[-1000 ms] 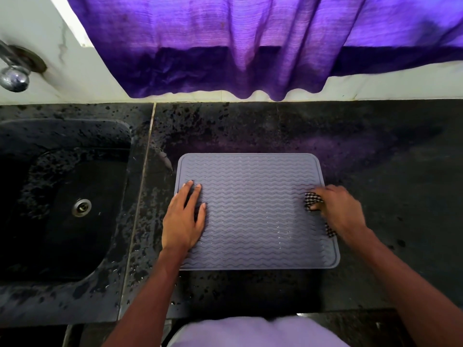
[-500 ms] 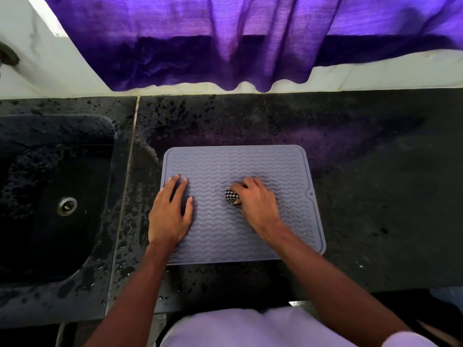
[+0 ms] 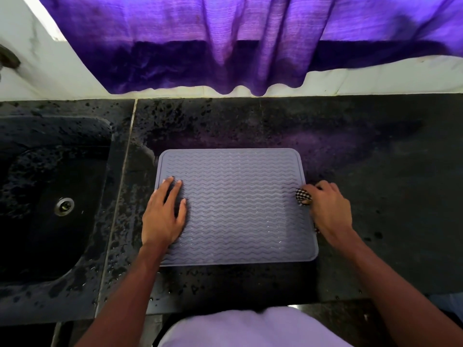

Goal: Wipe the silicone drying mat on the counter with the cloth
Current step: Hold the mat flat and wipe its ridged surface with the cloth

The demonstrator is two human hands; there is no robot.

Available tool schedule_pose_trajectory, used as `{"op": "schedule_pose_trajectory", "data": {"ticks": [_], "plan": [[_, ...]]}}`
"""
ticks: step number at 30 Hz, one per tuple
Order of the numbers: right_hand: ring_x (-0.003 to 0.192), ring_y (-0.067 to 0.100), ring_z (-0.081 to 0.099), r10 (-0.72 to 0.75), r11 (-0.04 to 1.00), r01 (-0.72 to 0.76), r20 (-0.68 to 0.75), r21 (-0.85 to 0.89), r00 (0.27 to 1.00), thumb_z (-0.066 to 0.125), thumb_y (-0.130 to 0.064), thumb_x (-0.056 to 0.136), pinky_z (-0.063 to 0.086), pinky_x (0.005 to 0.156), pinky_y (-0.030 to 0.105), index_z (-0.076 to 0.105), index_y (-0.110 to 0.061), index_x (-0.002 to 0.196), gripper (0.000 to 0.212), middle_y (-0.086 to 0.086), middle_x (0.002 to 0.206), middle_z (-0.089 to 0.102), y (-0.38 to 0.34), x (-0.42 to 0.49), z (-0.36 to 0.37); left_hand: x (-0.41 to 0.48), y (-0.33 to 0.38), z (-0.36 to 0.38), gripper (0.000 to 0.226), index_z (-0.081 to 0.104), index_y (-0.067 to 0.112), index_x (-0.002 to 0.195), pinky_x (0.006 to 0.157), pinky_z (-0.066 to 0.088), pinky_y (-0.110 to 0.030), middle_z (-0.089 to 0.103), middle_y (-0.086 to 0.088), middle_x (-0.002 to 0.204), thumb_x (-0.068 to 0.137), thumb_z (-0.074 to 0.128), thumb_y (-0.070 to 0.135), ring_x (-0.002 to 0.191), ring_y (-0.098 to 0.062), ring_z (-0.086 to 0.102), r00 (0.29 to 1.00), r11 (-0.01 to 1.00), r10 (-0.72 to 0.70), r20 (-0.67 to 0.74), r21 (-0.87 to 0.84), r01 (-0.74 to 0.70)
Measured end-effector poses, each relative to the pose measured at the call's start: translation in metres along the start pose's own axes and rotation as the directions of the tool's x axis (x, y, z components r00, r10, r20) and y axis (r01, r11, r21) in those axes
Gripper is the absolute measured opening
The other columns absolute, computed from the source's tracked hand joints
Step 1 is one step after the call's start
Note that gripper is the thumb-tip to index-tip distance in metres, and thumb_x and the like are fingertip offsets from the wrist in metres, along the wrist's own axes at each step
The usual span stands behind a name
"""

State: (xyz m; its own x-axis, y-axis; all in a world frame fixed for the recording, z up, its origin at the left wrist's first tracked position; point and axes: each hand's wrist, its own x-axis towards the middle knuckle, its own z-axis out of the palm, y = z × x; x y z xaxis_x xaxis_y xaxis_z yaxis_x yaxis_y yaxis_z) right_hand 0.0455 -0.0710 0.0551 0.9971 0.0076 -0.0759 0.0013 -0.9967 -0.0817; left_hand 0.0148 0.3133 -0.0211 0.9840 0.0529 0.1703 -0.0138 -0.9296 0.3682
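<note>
Grey silicone drying mat (image 3: 235, 209) lies flat on the black stone counter (image 3: 375, 171), wavy ribs up, directly under both hands. Left hand (image 3: 162, 216): fingers (image 3: 172, 186) straight and slightly spread, pressed flat on the mat's left part. It grasps nothing and reads as pinning the mat. Right hand (image 3: 328, 211): fingers (image 3: 323, 187) curled round a bunched black-and-white checked cloth (image 3: 303, 196). One bit pokes out past the fingertips onto the mat's right border, and another scrap shows under the heel of the hand. Progress, my read: mid-wipe, cloth at one end of a stroke, about mid-depth of the mat. The ribbed area between the two sets of fingers looks uniform with no clear wet/dry line, so I can't tell which bands are done. The far strip beyond the fingertips, the near strip behind the wrists and the patch under the left palm probably need passes. Water spots on the counter outboard of the left fingers, toward the sink (image 3: 50, 196). Purple curtain (image 3: 225, 46) hangs beyond the fingertips. Writing: none readable, no brand or label on mat or cloth.
</note>
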Motion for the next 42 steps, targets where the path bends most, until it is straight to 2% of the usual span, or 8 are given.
{"op": "schedule_pose_trajectory", "data": {"ticks": [3, 7, 10, 20, 26, 31, 37, 42], "plan": [[0.096, 0.027, 0.051, 0.000, 0.995, 0.004, -0.037, 0.099, 0.999, 0.072, -0.005, 0.069, 0.048, 0.060, 0.036, 0.064, -0.022, 0.112, 0.048, 0.004, 0.101, 0.057, -0.028, 0.002, -0.005, 0.000, 0.002, -0.001, 0.054, 0.052, 0.012, 0.147, 0.112, 0.045, -0.048, 0.044, -0.007, 0.156, 0.101, 0.042, 0.039, 0.140, -0.026, 0.045, 1.000, 1.000, -0.003, -0.003, 0.001, 0.003], [0.102, 0.023, 0.053, -0.142, 0.948, 0.161, -0.087, 0.274, 0.986, 0.070, -0.001, 0.071, 0.046, 0.071, 0.030, 0.064, -0.018, 0.116, 0.049, 0.003, 0.107, 0.061, -0.090, 0.006, 0.000, 0.000, 0.000, 0.000, 0.053, 0.052, 0.013, 0.147, 0.112, 0.044, -0.046, 0.044, -0.006, 0.156, 0.101, 0.042, 0.039, 0.140, -0.026, 0.045, 1.000, 1.000, 0.003, -0.006, -0.001, -0.003], [0.105, 0.024, 0.056, -0.219, 0.938, 0.227, -0.058, 0.263, 0.974, 0.072, -0.002, 0.073, 0.054, 0.072, 0.035, 0.065, -0.016, 0.118, 0.047, 0.004, 0.109, 0.063, -0.116, 0.003, 0.014, 0.001, -0.002, 0.001, 0.053, 0.052, 0.013, 0.147, 0.112, 0.045, -0.045, 0.044, -0.006, 0.156, 0.102, 0.043, 0.039, 0.140, -0.026, 0.046, 1.000, 1.000, 0.017, -0.011, 0.001, -0.017], [0.103, 0.023, 0.054, -0.117, 0.983, 0.112, 0.021, 0.143, 0.993, 0.070, -0.005, 0.072, 0.054, 0.071, 0.039, 0.063, -0.029, 0.118, 0.052, -0.002, 0.107, 0.060, -0.029, 0.005, 0.007, 0.000, -0.003, 0.002, 0.054, 0.051, 0.014, 0.149, 0.111, 0.045, -0.045, 0.042, -0.004, 0.158, 0.102, 0.041, 0.040, 0.142, -0.025, 0.045, 1.000, 1.000, 0.013, -0.002, 0.010, -0.013], [0.093, 0.025, 0.053, 0.012, 1.000, -0.012, 0.005, 0.014, 1.000, 0.071, -0.006, 0.071, 0.051, 0.059, 0.037, 0.066, -0.027, 0.110, 0.045, 0.001, 0.096, 0.058, 0.022, 0.007, 0.000, 0.000, -0.001, 0.002, 0.054, 0.051, 0.013, 0.148, 0.111, 0.046, -0.045, 0.043, -0.005, 0.157, 0.103, 0.040, 0.041, 0.141, -0.025, 0.045, 1.000, 1.000, 0.010, 0.001, 0.019, -0.010], [0.092, 0.024, 0.053, 0.038, 0.985, -0.018, -0.112, 0.172, 0.993, 0.069, -0.006, 0.075, 0.046, 0.060, 0.033, 0.066, -0.025, 0.108, 0.039, 0.001, 0.097, 0.059, -0.003, 0.001, -0.010, 0.001, 0.000, 0.000, 0.054, 0.052, 0.013, 0.147, 0.111, 0.045, -0.045, 0.044, -0.005, 0.156, 0.102, 0.041, 0.041, 0.141, -0.025, 0.045, 1.000, 1.000, 0.006, -0.008, 0.001, -0.006], [0.104, 0.020, 0.055, -0.193, 0.927, 0.203, -0.063, 0.316, 0.979, 0.070, -0.006, 0.077, 0.051, 0.081, 0.030, 0.065, -0.022, 0.119, 0.044, 0.000, 0.109, 0.063, -0.092, -0.011, 0.012, 0.000, -0.002, 0.002, 0.054, 0.051, 0.015, 0.148, 0.111, 0.046, -0.045, 0.042, -0.003, 0.157, 0.102, 0.041, 0.041, 0.142, -0.023, 0.044, 1.000, 1.000, 0.002, 0.008, 0.002, -0.002], [0.102, 0.021, 0.056, -0.163, 0.947, 0.163, -0.023, 0.276, 0.986, 0.074, -0.007, 0.072, 0.052, 0.073, 0.035, 0.065, -0.027, 0.117, 0.050, -0.003, 0.105, 0.062, -0.072, -0.012, 0.017, 0.000, -0.001, 0.001, 0.054, 0.051, 0.014, 0.148, 0.112, 0.044, -0.046, 0.043, -0.004, 0.157, 0.103, 0.041, 0.041, 0.144, -0.024, 0.042, 1.000, 1.000, 0.003, 0.013, 0.007, -0.003]]}}
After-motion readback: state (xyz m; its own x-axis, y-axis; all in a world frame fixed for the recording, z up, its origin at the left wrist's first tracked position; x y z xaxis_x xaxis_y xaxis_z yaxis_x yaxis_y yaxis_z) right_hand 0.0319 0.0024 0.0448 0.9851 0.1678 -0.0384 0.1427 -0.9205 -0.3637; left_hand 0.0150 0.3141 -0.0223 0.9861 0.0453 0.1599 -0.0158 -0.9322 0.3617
